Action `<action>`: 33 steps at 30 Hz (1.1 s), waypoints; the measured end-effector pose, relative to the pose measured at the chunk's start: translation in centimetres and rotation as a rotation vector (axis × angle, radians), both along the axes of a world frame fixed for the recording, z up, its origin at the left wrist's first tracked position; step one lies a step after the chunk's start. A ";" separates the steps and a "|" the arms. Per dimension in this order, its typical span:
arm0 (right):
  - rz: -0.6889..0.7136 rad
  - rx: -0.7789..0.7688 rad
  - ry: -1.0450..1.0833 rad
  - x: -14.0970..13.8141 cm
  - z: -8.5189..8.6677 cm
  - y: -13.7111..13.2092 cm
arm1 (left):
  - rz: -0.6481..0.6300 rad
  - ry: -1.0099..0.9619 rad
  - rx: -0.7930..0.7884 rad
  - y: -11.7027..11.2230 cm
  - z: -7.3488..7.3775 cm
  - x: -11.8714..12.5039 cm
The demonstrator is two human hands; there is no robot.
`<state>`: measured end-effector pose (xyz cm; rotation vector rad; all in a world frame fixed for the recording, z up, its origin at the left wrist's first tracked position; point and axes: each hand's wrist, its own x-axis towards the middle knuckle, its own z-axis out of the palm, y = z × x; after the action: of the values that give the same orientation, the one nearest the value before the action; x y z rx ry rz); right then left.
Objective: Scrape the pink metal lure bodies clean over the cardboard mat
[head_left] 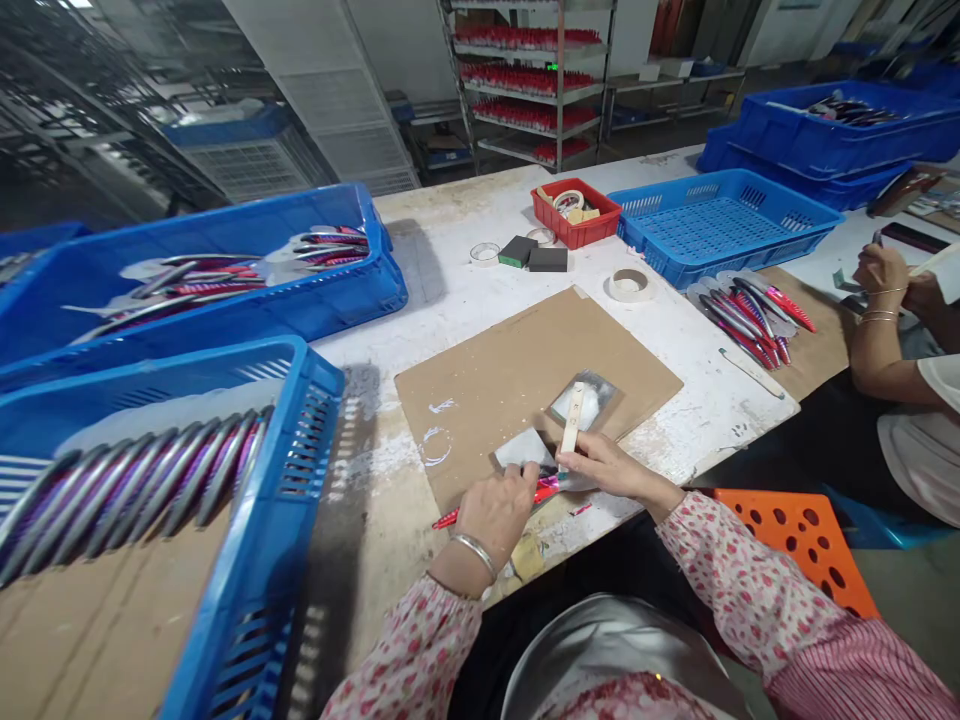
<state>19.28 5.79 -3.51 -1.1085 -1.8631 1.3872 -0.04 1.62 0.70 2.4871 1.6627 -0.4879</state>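
My left hand (499,505) is closed on a metal trowel with a red handle (450,518), pressing it down on the brown cardboard mat (510,370). The trowel's shiny blade (581,402) lies across the mat. My right hand (600,462) pinches a pale flat stick (572,418) that stands on the blade. White smears mark the cardboard to the left of the blade.
Blue crates (225,560) with several trowels stand at left. A blue basket (720,225), a small red bin (576,212), tape rolls (630,285) and dark blocks (547,259) sit farther back. Another person's hands (885,275) work at right beside several red-handled trowels (750,310). An orange stool (802,530) stands below.
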 end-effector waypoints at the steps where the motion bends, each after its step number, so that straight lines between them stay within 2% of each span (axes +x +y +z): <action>1: 0.006 0.001 0.000 -0.1 0.0 0.0 | -0.005 0.007 -0.004 0.0 0.1 0.1; 5: 0.036 -0.004 0.045 0.0 -0.2 0.2 | -0.015 0.040 -0.012 -0.1 0.3 0.1; 10: 0.042 -0.037 0.073 0.1 -0.5 0.3 | -0.045 0.043 0.011 -0.1 -0.2 -0.1; 19: 0.051 -0.038 -0.018 -0.2 0.4 0.5 | -0.075 0.064 0.010 -0.1 0.2 -0.1; 28: 0.031 0.121 -0.097 -0.3 0.2 0.2 | -0.082 0.055 -0.011 -0.1 0.5 0.0; 33: -0.045 0.216 -0.160 -0.6 -0.3 -0.2 | -0.082 0.039 0.002 -0.1 0.5 -0.1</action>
<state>18.69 5.61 -3.83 -1.1712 -2.0316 1.0699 -0.11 1.50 1.21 2.5718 1.5802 -0.5478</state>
